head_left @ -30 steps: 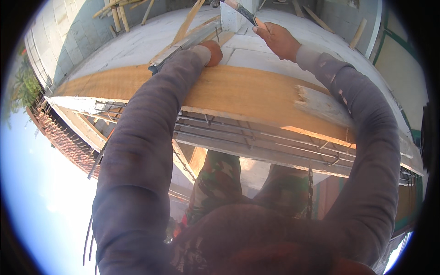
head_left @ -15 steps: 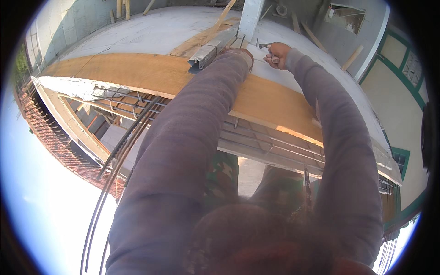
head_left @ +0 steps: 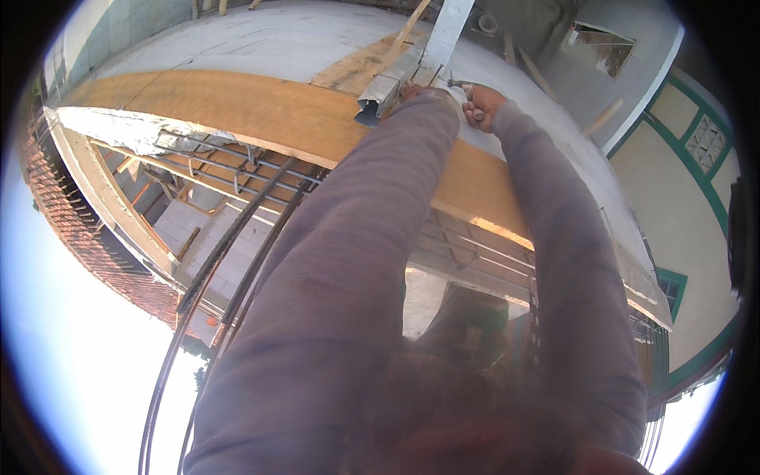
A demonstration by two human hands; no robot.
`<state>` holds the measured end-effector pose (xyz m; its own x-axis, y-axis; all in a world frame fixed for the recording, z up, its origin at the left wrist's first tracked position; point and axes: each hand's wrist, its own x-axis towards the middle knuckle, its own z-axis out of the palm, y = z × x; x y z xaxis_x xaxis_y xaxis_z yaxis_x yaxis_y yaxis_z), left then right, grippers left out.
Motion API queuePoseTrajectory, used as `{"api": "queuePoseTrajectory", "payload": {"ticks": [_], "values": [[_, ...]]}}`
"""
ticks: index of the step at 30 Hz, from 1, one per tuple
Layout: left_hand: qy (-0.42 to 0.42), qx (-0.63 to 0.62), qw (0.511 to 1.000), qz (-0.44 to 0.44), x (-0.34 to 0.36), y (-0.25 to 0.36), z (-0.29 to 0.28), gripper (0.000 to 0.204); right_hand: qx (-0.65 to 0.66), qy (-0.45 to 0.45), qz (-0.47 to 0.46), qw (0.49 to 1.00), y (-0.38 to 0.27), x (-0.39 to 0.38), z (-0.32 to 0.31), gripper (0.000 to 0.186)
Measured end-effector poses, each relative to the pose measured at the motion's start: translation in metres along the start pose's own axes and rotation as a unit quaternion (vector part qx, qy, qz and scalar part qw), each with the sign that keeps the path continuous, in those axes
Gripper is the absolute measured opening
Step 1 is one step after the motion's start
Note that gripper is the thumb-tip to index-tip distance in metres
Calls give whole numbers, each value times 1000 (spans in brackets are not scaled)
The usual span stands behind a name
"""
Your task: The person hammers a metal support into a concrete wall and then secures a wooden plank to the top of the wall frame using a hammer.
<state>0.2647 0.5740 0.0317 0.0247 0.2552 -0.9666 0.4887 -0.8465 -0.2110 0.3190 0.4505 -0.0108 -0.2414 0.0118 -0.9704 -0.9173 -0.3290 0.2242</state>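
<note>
Wooden formwork board (head_left: pixel 261 119) taken as landmark; runs along the edge of a grey concrete slab (head_left: pixel 261 39), with steel reinforcement bars (head_left: pixel 237 170) exposed just below it.

Head view:
- Galvanised metal channel (head_left: pixel 381 93), open end toward camera, lying on top of the board near its middle, apparently touching the board's upper face. Pale upright strip (head_left: pixel 445 32) rising from the slab just behind it; joined to the channel or not: cannot tell.
- Left hand (head_left: pixel 423 92) at the far end of the channel, mostly hidden behind own sleeve. Appears pressed against the channel. Fingers not visible, so closed or open: cannot tell.
- Right hand (head_left: pixel 480 104) just right of the channel, above the board's upper face. Fingers curled into a closed fist round a handle; small dark tool head (head_left: pixel 455 82) projecting toward the channel. Probably a hammer; too small to confirm.
- Loose timber offcuts (head_left: pixel 408 32) on the slab beyond the board.
- Long dark rebar lengths (head_left: pixel 229 285) hanging below the board, toward the lower left.

Progress, judged only: board already set along the slab edge, rebar cage in place beneath. Channel positioned and steadied, tool brought up to it. Fixing not visibly finished; no fastener discernible. Concrete below the board not poured.
</note>
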Motion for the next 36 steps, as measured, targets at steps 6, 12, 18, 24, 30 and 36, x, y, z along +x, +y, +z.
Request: {"api": "queuePoseTrajectory", "payload": {"ticks": [6, 12, 18, 24, 30, 36], "values": [[24, -190, 971, -143, -5, 4, 0, 46, -37, -61, -43, 997, -3, 3, -5, 14], [-33, 358, 903, 235, 17, -13, 2, 34, -364, -59, -255, 894, -22, -50, -34, 25], [-51, 405, 873, 268, -3, -12, -13, 34, -372, -7, -487, 790, 19, -113, -87, 29], [-47, 462, 834, 298, -19, -9, -24, 34, -445, 27, -466, 764, 37, -78, -104, 39], [-59, 465, 834, 290, -32, -7, -31, 36, -450, 41, -482, 750, 32, -86, -104, 44], [-64, 451, 839, 298, -30, -7, -31, 36, -229, 78, -630, 738, 29, -114, -94, 48]]}}
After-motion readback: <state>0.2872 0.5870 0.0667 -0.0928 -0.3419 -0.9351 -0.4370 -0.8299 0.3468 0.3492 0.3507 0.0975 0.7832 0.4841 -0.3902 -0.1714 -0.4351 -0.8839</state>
